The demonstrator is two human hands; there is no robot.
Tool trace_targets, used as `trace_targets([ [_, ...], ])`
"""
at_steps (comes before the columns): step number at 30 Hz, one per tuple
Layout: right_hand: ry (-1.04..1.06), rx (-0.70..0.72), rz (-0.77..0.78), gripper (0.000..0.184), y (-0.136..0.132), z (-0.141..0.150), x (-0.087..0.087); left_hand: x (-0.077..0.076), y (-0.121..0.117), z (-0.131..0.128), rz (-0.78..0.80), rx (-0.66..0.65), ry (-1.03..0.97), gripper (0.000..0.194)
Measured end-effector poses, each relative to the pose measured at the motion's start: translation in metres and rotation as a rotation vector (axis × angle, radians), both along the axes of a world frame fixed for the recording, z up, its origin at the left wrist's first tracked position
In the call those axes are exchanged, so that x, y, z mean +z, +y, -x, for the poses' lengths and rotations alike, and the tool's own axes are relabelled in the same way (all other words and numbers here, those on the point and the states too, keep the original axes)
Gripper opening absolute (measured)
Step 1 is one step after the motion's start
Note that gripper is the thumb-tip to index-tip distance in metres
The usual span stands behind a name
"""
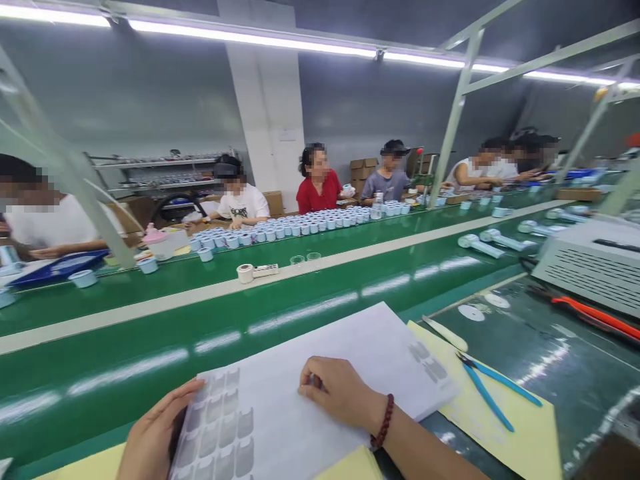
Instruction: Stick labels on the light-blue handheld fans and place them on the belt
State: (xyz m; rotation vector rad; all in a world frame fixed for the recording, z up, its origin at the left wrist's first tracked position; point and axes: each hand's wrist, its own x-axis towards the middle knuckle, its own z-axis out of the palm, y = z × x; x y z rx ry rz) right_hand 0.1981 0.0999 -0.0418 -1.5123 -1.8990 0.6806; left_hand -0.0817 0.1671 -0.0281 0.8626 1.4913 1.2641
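A white sticker sheet (pixel 345 373) with rows of grey labels lies on the green bench in front of me. My left hand (pixel 153 437) grips its left edge, thumb on top of the grey labels (pixel 220 433). My right hand (pixel 340 390), with a dark red bead bracelet at the wrist, rests on the middle of the sheet with its fingers curled and pressed down on the paper; what is under the fingertips is hidden.
Yellow backing sheets (pixel 520 433) lie under and right of the sheet, with blue-handled pliers (pixel 487 390) and a pale tool (pixel 445 333) on them. A white machine (pixel 595 263) stands at right. Beyond, a green conveyor (pixel 150 333) carries small white parts; several seated people work along its far side.
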Motion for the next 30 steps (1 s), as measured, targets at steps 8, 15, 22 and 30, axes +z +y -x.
trace_targets([
  [8, -0.011, 0.013, -0.012, 0.006, 0.006, 0.001, -0.006, -0.009, 0.016, 0.002, 0.136, 0.151, -0.088, 0.020],
  [15, 0.008, -0.015, -0.007, 0.002, 0.003, 0.001, -0.003, -0.003, 0.012, -0.003, 0.150, 0.181, -0.133, 0.024],
  [22, 0.044, -0.013, 0.007, 0.009, 0.001, 0.000, -0.001, 0.010, 0.000, -0.009, 0.091, 0.078, -0.164, 0.025],
  [30, 0.085, 0.012, 0.030, 0.033, 0.000, 0.000, -0.003, 0.007, -0.002, -0.007, 0.086, 0.068, -0.233, 0.024],
])
